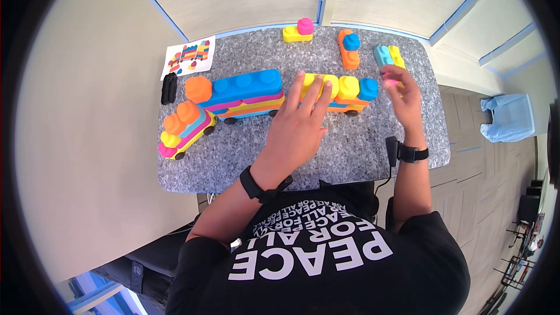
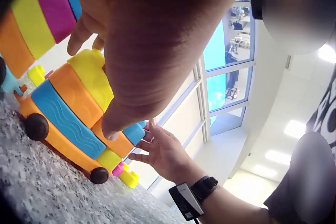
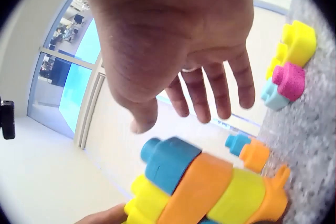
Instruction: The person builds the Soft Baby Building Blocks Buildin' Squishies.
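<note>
The left hand point(image 1: 300, 125) lies with extended fingers over the yellow blocks point(image 1: 321, 86) on top of the right-hand block vehicle, whose dark wheels point(image 2: 98, 175) rest on the table. At that vehicle's right end sits a blue block point(image 1: 368, 89). To the right, the right hand point(image 1: 405, 98) hovers beside light blue point(image 1: 382, 55), yellow point(image 1: 396, 56) and pink blocks, partly covering them in the head view. Its fingers are spread and hold nothing in the right wrist view, apart from the pink block point(image 3: 290, 81).
A long blue-topped vehicle point(image 1: 248, 86) and a small orange-topped one point(image 1: 188, 126) stand left. Behind are a yellow-pink stack point(image 1: 297, 34) and an orange-blue piece point(image 1: 349, 52). A picture sheet point(image 1: 189, 57) and black object point(image 1: 168, 88) lie at the table's left.
</note>
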The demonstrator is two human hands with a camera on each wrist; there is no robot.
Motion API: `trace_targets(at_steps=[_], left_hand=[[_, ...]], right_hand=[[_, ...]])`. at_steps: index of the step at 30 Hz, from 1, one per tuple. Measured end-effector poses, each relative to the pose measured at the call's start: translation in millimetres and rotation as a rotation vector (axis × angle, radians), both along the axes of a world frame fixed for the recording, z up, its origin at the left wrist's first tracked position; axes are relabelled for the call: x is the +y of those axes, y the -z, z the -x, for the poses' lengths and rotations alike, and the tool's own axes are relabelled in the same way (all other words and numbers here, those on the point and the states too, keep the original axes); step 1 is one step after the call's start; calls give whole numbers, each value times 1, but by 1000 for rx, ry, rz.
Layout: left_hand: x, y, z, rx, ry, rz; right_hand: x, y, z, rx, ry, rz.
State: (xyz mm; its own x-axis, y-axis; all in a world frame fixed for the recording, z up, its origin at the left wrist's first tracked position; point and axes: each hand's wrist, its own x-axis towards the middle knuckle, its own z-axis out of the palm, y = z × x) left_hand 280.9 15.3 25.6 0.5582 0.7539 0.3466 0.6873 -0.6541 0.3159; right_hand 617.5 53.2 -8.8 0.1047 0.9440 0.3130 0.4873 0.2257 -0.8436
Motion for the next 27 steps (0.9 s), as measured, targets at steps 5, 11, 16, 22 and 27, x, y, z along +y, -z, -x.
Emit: trace_targets(at_steps=[5,11,16,22,27], left_hand=[[-1,3,0,-67,1,5],[5,-14,13,-229,3,-50],[21,-41,35,-325,-22,-220],[43,-52,50,-309,-74,-238],[47,-46,43,-264,-67,-198]], right_hand=[[15,31,-78,-538,396,58],[19,61,-102,-490,420,166],[21,43,-102,-329,521,87],[9,-29,-48,133,-4,-250],[-10,-72,7,18,-235,-224]])
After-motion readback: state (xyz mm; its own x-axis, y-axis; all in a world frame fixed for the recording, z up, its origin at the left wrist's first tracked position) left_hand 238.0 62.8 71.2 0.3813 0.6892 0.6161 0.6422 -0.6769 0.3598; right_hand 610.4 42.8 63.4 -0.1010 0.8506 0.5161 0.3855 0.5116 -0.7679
